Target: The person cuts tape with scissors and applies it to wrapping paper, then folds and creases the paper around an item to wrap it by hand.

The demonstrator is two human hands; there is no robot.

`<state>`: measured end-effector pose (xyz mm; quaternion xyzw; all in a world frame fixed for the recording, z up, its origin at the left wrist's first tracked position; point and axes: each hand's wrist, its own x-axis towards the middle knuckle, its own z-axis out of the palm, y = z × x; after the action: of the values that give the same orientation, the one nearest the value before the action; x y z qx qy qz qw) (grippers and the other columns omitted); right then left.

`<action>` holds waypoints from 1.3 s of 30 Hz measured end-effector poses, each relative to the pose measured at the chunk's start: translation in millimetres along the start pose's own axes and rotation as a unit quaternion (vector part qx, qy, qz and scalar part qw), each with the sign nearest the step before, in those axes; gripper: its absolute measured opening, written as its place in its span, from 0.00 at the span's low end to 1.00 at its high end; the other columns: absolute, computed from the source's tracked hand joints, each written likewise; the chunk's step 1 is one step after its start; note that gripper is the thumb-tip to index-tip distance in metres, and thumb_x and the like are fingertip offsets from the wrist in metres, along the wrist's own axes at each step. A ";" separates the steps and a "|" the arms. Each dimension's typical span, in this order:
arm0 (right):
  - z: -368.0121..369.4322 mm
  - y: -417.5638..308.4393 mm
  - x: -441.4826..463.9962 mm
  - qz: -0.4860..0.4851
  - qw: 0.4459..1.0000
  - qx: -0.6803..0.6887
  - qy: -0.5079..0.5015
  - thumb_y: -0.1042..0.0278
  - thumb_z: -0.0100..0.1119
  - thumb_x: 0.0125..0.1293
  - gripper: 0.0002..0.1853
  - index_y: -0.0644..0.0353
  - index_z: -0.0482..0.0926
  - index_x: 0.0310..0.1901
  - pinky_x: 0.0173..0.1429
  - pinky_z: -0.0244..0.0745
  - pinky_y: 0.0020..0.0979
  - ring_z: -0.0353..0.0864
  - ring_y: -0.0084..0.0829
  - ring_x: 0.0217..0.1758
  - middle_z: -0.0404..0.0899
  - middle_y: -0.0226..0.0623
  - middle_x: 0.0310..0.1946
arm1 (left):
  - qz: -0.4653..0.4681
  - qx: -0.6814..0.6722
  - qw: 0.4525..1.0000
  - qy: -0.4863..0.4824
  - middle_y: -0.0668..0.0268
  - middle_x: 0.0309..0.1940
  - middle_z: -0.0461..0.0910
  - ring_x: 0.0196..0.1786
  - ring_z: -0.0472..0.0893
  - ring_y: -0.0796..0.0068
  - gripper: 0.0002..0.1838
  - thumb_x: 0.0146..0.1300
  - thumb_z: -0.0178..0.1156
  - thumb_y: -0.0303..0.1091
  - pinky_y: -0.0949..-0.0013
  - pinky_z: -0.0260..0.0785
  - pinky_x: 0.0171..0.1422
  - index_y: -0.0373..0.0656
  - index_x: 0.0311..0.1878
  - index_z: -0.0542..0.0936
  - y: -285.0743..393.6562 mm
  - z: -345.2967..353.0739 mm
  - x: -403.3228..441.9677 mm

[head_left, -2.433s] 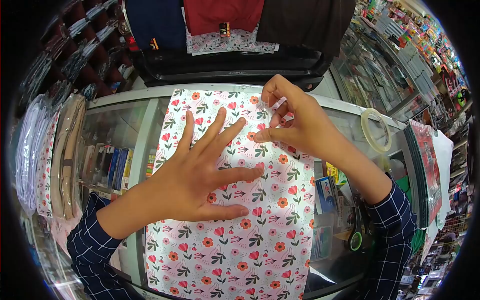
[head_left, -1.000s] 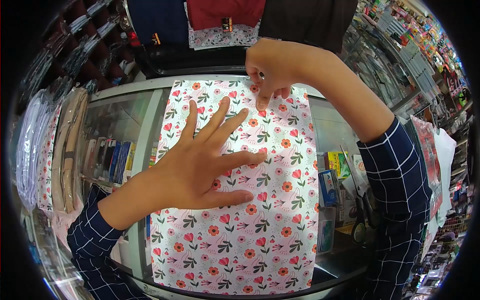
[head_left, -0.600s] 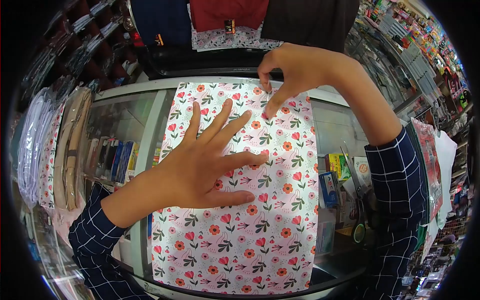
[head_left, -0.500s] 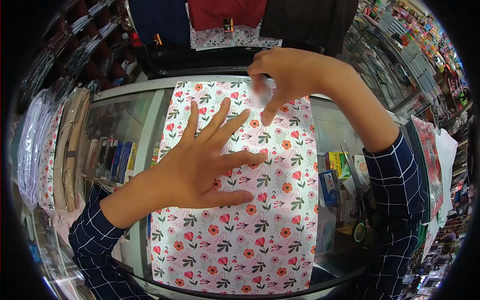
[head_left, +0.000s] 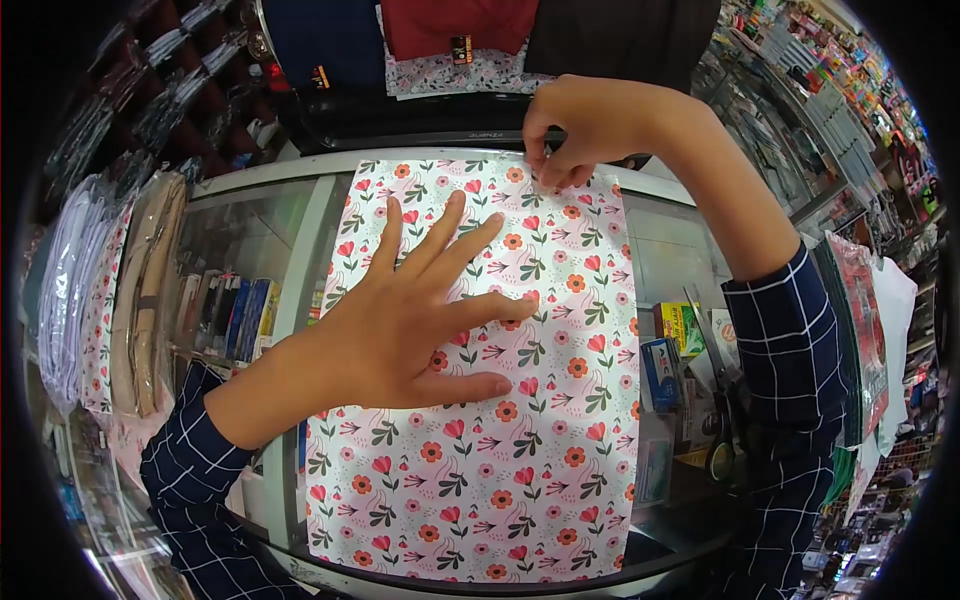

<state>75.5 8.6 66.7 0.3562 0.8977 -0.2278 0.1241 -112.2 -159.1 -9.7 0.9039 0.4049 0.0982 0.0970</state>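
"So, why is the left hand (head_left: 410, 330) spread so wide?"

"Probably to keep the white sheet of flower-printed paper (head_left: 480, 490) flat. Its fingers fan out over the upper half, palm down, gripping nothing."

"And where does that sheet lie?"

"Lengthwise across the glass display counter with pale metal edging (head_left: 245, 225), its far end close to the counter's far rim. Working at that end seems to be why the right arm bends so sharply."

"What has the right hand (head_left: 562, 140) got?"

"Its thumb and fingers are drawn close together at the sheet's far edge. The tips are small and partly hidden, so I can't tell whether they pinch paper, something else or nothing."

"How does the paper look?"

"Smooth, slightly glossy and straight-sided, with red and orange blooms and dark green leaves. To its right are the slim-bladed, dark-handled scissors (head_left: 722, 395), beside a blue rectangular box (head_left: 660, 372). Off to the left, folded tan cloth (head_left: 145, 300) sits in shiny, creased clear plastic."
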 end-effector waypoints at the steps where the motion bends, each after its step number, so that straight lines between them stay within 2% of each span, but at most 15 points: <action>1: -2.2 1.5 -1.2 0.004 1.000 0.010 -0.013 0.71 0.67 0.59 0.09 0.67 0.83 0.37 0.40 0.84 0.25 0.89 0.28 0.37 0.85 0.40 0.38 | 0.000 0.002 1.000 0.000 0.48 0.77 0.48 0.78 0.40 0.32 0.30 0.53 0.70 0.59 0.26 0.25 0.74 0.60 0.59 0.79 -0.4 0.0 0.2; 4: -3.4 2.3 -6.8 -0.007 1.000 0.028 -0.013 0.71 0.62 0.64 0.08 0.67 0.82 0.41 0.43 0.84 0.26 0.89 0.28 0.40 0.86 0.42 0.38 | -0.006 0.006 1.000 -0.006 0.49 0.78 0.49 0.79 0.41 0.33 0.31 0.53 0.69 0.59 0.26 0.27 0.75 0.60 0.59 0.78 0.4 -1.2 -0.5; 10: 4.0 -17.2 -24.3 -0.017 0.998 -0.059 0.029 0.72 0.58 0.66 0.09 0.68 0.82 0.43 0.42 0.84 0.26 0.89 0.30 0.40 0.86 0.41 0.38 | -0.017 -0.008 1.000 -0.021 0.44 0.75 0.52 0.78 0.45 0.34 0.33 0.54 0.68 0.61 0.27 0.32 0.75 0.60 0.62 0.76 19.0 -8.3 -5.7; 14: 9.0 -20.6 -19.5 -0.030 0.997 -0.029 0.066 0.74 0.58 0.66 0.08 0.68 0.83 0.41 0.39 0.82 0.30 0.89 0.31 0.35 0.86 0.41 0.36 | 0.002 0.047 0.999 -0.012 0.44 0.67 0.62 0.72 0.58 0.37 0.36 0.53 0.67 0.63 0.29 0.35 0.76 0.58 0.63 0.75 11.4 -12.0 -3.3; 17: 14.4 -17.1 -13.1 -0.100 0.986 -0.097 0.097 0.77 0.59 0.62 0.09 0.67 0.84 0.43 0.35 0.79 0.32 0.86 0.32 0.30 0.85 0.41 0.32 | 0.013 0.074 0.997 0.028 0.50 0.58 0.72 0.65 0.67 0.47 0.37 0.53 0.69 0.60 0.38 0.48 0.74 0.50 0.62 0.74 3.3 -11.9 2.6; 20: 22.0 -5.6 -17.2 -0.146 0.977 -0.054 0.149 0.79 0.60 0.58 0.11 0.64 0.84 0.44 0.33 0.76 0.34 0.84 0.33 0.28 0.83 0.39 0.27 | -0.080 -0.074 0.992 0.059 0.54 0.47 0.78 0.58 0.72 0.56 0.35 0.58 0.66 0.58 0.48 0.60 0.66 0.43 0.59 0.73 -2.3 -20.2 19.3; 21: 20.9 -5.8 -20.5 -0.161 0.974 -0.061 0.150 0.79 0.61 0.58 0.12 0.63 0.84 0.44 0.33 0.75 0.35 0.84 0.33 0.28 0.82 0.39 0.26 | -0.072 -0.088 0.984 0.136 0.63 0.37 0.80 0.43 0.76 0.69 0.34 0.56 0.71 0.51 0.63 0.68 0.50 0.40 0.58 0.72 -14.1 -10.1 27.7; 24: 20.7 -6.6 -24.4 -0.192 0.962 -0.088 0.176 0.79 0.61 0.57 0.14 0.60 0.81 0.46 0.34 0.74 0.36 0.84 0.34 0.29 0.80 0.39 0.24 | -0.182 -0.290 0.933 0.116 0.67 0.34 0.79 0.31 0.75 0.78 0.33 0.55 0.72 0.48 0.73 0.69 0.39 0.39 0.58 0.73 -27.5 -10.3 48.7; 27: 25.6 -6.5 -21.3 -0.187 0.949 -0.106 0.229 0.77 0.61 0.58 0.15 0.58 0.78 0.48 0.36 0.75 0.37 0.84 0.36 0.30 0.80 0.39 0.23 | -0.197 -0.264 0.935 0.133 0.69 0.32 0.79 0.26 0.72 0.85 0.27 0.56 0.73 0.43 0.77 0.65 0.31 0.37 0.53 0.78 -29.5 -9.0 62.6; 31: 33.3 -11.0 -16.9 -0.164 0.948 -0.102 0.252 0.74 0.61 0.60 0.14 0.57 0.75 0.48 0.37 0.75 0.39 0.84 0.39 0.31 0.81 0.41 0.25 | -0.189 -0.258 0.927 0.197 0.70 0.31 0.77 0.26 0.69 0.87 0.19 0.56 0.72 0.41 0.77 0.63 0.31 0.36 0.42 0.83 -29.6 1.5 67.0; 34: 32.3 -8.6 -21.9 -0.155 0.946 -0.113 0.260 0.70 0.62 0.61 0.14 0.57 0.75 0.48 0.37 0.76 0.40 0.84 0.42 0.32 0.82 0.43 0.27 | -0.167 -0.272 0.923 0.216 0.71 0.32 0.78 0.26 0.68 0.86 0.17 0.56 0.72 0.41 0.77 0.62 0.31 0.38 0.41 0.84 -33.5 11.2 74.5; 35: 32.6 -8.5 -23.6 -0.151 0.946 -0.120 0.262 0.69 0.63 0.61 0.14 0.57 0.75 0.48 0.38 0.76 0.41 0.84 0.43 0.33 0.82 0.44 0.28 | -0.148 -0.239 0.933 0.224 0.73 0.32 0.77 0.26 0.67 0.85 0.14 0.57 0.72 0.40 0.77 0.61 0.31 0.40 0.40 0.85 -35.6 13.2 75.7; 39: 37.9 -8.4 -23.7 -0.120 0.932 -0.175 0.295 0.63 0.63 0.64 0.16 0.57 0.74 0.51 0.40 0.77 0.42 0.84 0.46 0.36 0.82 0.45 0.30 | -0.156 -0.253 0.927 0.229 0.73 0.32 0.79 0.29 0.70 0.85 0.13 0.58 0.71 0.39 0.76 0.62 0.34 0.41 0.40 0.85 -38.8 14.6 76.6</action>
<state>88.9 -29.5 45.7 0.2700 0.9554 0.0349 -0.1144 -86.1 -77.5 -26.1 0.7275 0.5138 0.3856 0.2411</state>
